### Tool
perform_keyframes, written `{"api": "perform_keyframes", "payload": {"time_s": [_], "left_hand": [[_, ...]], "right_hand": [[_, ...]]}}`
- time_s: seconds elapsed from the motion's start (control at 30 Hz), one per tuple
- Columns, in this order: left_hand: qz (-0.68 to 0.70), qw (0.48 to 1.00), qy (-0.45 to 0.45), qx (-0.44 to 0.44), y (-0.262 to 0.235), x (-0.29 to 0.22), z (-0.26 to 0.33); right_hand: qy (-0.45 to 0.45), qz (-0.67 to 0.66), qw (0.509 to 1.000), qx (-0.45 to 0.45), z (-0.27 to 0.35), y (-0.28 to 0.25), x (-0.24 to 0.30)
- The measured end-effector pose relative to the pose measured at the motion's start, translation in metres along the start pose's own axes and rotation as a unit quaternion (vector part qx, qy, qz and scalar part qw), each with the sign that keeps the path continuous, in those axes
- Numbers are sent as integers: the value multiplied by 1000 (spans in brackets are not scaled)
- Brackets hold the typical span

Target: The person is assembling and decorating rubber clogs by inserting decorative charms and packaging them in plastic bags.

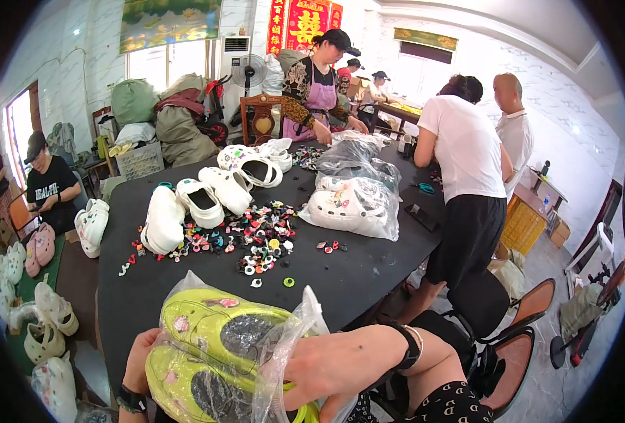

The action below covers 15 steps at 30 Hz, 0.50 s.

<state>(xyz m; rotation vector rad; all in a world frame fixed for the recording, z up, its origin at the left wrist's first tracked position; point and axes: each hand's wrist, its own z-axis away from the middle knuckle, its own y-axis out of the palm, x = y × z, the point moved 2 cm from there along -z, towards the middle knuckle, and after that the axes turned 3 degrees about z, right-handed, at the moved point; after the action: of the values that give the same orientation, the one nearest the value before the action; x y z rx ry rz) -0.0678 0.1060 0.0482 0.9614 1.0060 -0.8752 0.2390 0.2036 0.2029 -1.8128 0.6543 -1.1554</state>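
Note:
A pair of lime-green clogs (199,316) with pink charms lies side by side in a clear plastic bag (299,319) at the table's near edge. My left hand (142,358) is closed on the bag and the clogs at their left side, its fingers partly hidden behind them. From the right, my right hand (337,363) reaches across to the heel end at the bag's mouth. Its fingers curl round the clogs' heels and are partly hidden by the plastic. Just beyond the bag, small colourful shoe charms (266,236) are heaped on the black table (340,278).
White clogs (163,218) stand behind the charms, and bagged white clogs (354,204) lie to their right. A person in a purple apron (319,116) works across the table; another in a white shirt (462,148) leans at its right. Chairs (517,359) stand at my right.

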Motion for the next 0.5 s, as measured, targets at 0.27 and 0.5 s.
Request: {"api": "perform_keyframes", "payload": {"time_s": [0.27, 0.5], "left_hand": [[-369, 848, 304, -230, -81, -17, -31], [-345, 751, 380, -414, -208, -44, -30]], "right_hand": [[57, -18, 998, 16, 14, -1, -2], [-72, -39, 996, -47, 19, -5, 7]]}}
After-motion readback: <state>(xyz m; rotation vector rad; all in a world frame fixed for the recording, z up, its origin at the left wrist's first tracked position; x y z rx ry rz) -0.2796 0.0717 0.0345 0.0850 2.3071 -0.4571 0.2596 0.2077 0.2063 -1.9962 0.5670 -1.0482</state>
